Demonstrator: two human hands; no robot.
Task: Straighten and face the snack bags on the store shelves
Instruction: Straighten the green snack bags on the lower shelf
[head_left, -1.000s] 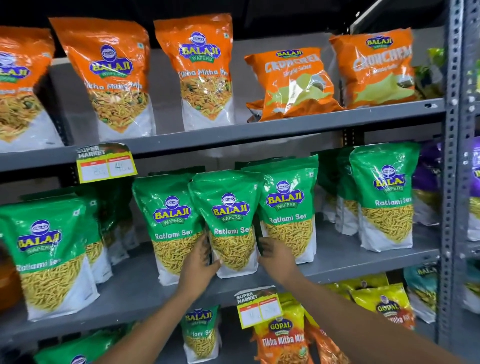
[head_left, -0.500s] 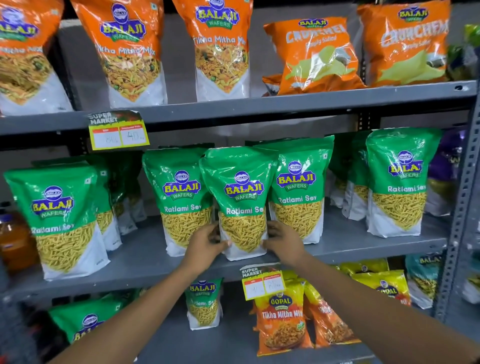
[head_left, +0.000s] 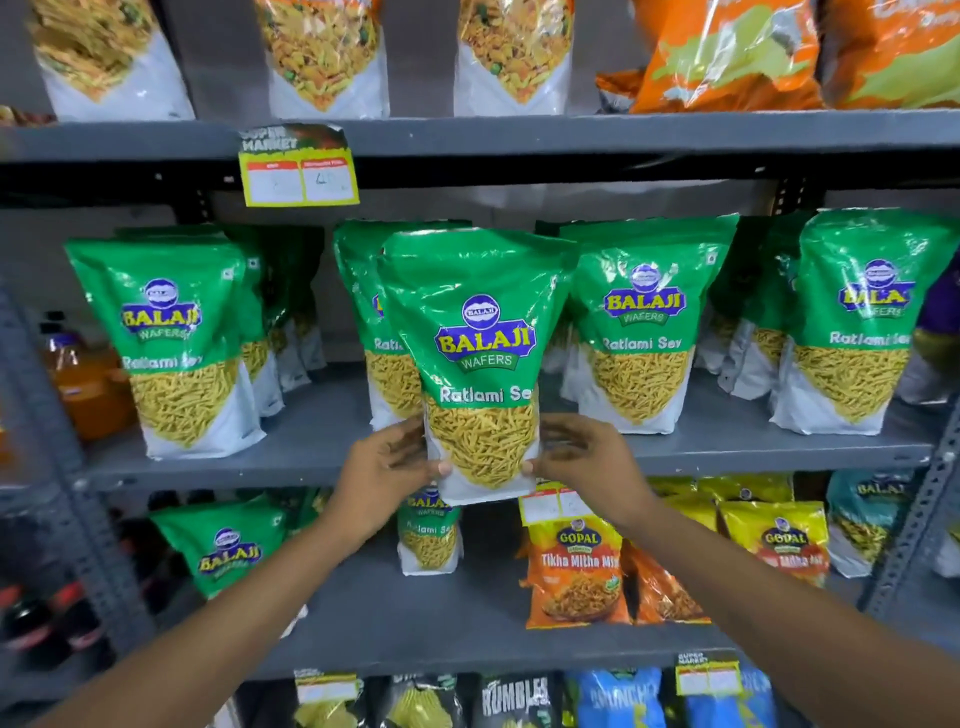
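Both hands on one green Ratlami Sev bag (head_left: 480, 364): left hand (head_left: 387, 470) and right hand (head_left: 582, 460) pinch its lower corners, thumbs on the front panel, fingers curled around the side edges, so both are gripping the bag, not open. Bag is upright, label square to camera, its bottom hanging out past and below the front lip of the middle shelf (head_left: 322, 439), so it reads as lifted or pulled forward rather than seated; can't tell if the rear of its base touches the shelf. Low two-corner grip makes sense: keeps the pouch from twisting and leaves the label clear for checking facing. Likely step: set it down at the front edge, aligned with its row. Just behind it, partly hidden, another identical bag (head_left: 382, 332); to the right a front-facing bag (head_left: 641, 332), further right one more (head_left: 862, 332); to the left a bag (head_left: 171, 343) tilted slightly with others stacked behind. Gaps between columns are uneven, so more facing is probably left. Shelf is grey painted metal, flat and smooth, so bags should slide easily. Below: smaller green pouches, orange Gopal packs (head_left: 576, 571). Above: a yellow price tag (head_left: 298, 174) on the shelf edge, with orange mix bags on that upper shelf. Bottles (head_left: 88, 384) far left. Perforated steel upright (head_left: 914, 519) at right.
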